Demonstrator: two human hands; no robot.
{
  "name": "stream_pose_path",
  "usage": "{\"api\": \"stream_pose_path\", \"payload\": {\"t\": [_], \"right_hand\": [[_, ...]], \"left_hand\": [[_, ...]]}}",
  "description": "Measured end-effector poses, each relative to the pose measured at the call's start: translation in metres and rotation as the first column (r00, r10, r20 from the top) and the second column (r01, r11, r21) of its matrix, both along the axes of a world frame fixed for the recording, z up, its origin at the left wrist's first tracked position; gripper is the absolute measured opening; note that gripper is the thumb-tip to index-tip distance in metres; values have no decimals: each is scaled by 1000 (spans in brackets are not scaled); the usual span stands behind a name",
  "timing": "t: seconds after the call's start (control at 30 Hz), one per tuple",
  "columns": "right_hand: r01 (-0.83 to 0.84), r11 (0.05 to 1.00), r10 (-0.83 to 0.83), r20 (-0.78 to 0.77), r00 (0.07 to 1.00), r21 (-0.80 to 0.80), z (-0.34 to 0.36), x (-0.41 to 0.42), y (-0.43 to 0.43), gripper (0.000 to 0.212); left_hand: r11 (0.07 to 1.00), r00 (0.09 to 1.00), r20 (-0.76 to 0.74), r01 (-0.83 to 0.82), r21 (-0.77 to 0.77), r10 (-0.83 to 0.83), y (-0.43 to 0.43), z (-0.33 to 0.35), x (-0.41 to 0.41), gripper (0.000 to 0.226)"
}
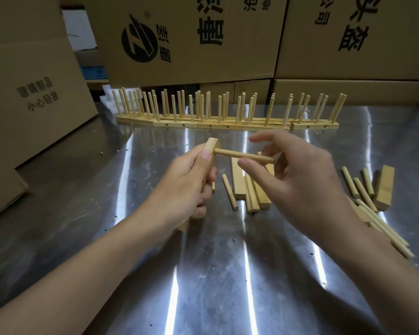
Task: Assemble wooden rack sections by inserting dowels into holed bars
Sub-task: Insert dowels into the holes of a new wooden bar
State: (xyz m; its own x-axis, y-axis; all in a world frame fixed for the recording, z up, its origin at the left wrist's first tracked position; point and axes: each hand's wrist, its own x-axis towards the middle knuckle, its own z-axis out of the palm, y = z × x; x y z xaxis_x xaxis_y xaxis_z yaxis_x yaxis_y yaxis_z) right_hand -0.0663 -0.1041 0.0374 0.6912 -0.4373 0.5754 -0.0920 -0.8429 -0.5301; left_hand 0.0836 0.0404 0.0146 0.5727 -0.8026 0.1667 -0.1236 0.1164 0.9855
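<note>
**Dowel set in a hand-held bar above a steel bench**

Brown cardboard boxes (191, 39) with black print wall in the back and left of a scuffed, shiny metal table (203, 274) streaked with light. Along its far edge stands a long row of finished rack sections (228, 122): pale square-edged strips bristling with upright round pegs.

Above the table's middle, the left hand (186, 187) is wrapped around a blocky wooden bar (212, 146) held nearly upright, thumb pressed flat on its face. A smooth round dowel (242, 155) sticks sideways out of the bar near its top end. The right hand (300, 180) curls about the dowel's free end, thumb just under it and forefinger lifted clear; whether it actually grips cannot be told.

Beneath the hands lie spare flat bars (237, 182) and loose dowels (229, 192). More pieces (385, 187) lie scattered at the right.
</note>
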Motion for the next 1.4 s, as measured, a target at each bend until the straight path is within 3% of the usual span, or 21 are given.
{"api": "stream_pose_path", "payload": {"t": [0.07, 0.17, 0.33, 0.4, 0.5, 0.6, 0.63, 0.67, 0.7, 0.73, 0.77, 0.8, 0.87, 0.93, 1.0, 1.07, 1.1, 1.17, 1.33, 1.37, 1.4], "right_hand": [[30, 973, -45, -62, 997, -228, -2, -1, 2, 41], [63, 908, -122, -118, 985, -413, -7, 5, 6, 43], [103, 873, -156, -73, 985, -476, -15, 16, 8, 53], [111, 914, -118, 7, 993, -391, -19, 18, 5, 49], [17, 992, -10, 51, 999, -128, -21, 18, 4, 45], [-27, 998, 28, -21, 999, 57, -17, 19, 9, 51], [-55, 965, 69, -46, 997, 256, -15, 19, 7, 54], [-95, 840, 136, -39, 990, 534, -11, 18, 5, 55], [-143, 616, 221, 4, 975, 775, -5, 16, 4, 54], [-173, 407, 278, 59, 959, 897, 0, 13, 3, 51], [-180, 310, 302, 83, 950, 934, 2, 10, 2, 49], [-181, 293, 320, 82, 944, 939, 3, 8, 1, 48], [-167, 397, 332, 29, 943, 903, 4, 6, 2, 48], [-142, 654, 266, -50, 963, 743, 3, 5, 3, 50], [-103, 951, 136, -94, 986, 290, -2, 5, 4, 46], [-13, 992, -5, -140, 990, -126, -7, 5, 6, 46], [23, 977, -53, -138, 989, -213, -9, 6, 8, 47], [28, 987, -41, -76, 996, -160, -15, 9, 6, 46], [-105, 960, 121, -44, 992, 258, -14, 10, 8, 48], [-126, 904, 156, -40, 987, 410, -13, 11, 9, 50], [-142, 775, 193, -17, 981, 616, -11, 11, 9, 50]], "left_hand": [[999, 995, -99, -12, 43, 16, 1, 2, 2, 37], [996, 997, -82, 8, 91, -1, 2, 3, 2, 36], [995, 997, -73, 42, 92, -36, 2, 2, -6, 37], [997, 996, -76, 50, 51, -46, 2, 3, -12, 33], [999, 999, -17, 32, 18, -32, 0, 0, -19, 34], [998, 978, 202, -53, 15, 49, 0, -7, -19, 29], [997, 953, 296, -75, 19, 66, 0, -9, -17, 29], [996, 926, 372, -85, 25, 70, 0, -10, -16, 34], [996, 905, 420, -88, 21, 71, 0, -10, -15, 40], [997, 893, 445, -79, 13, 65, 0, -12, -14, 45], [998, 888, 456, -59, 7, 50, 0, -13, -14, 48], [999, 887, 460, -44, 3, 38, -1, -14, -14, 48], [1000, 916, 399, -26, -10, 28, -1, -15, -15, 47], [999, 971, 241, 3, -40, 6, -1, -12, -16, 43], [999, 995, 99, 20, -41, -16, 0, -5, -15, 36], [999, 998, 28, 49, -19, -48, 1, 0, -14, 28], [998, 998, 7, 64, -11, -64, 2, 1, -14, 27], [997, 997, -10, 79, -8, -79, 3, 1, -16, 28], [999, 990, 134, 42, -1, -42, 3, -6, -19, 32], [1000, 979, 203, 19, 1, -19, 3, -8, -17, 31], [1000, 959, 283, -5, 5, 3, 3, -8, -15, 31]]}}
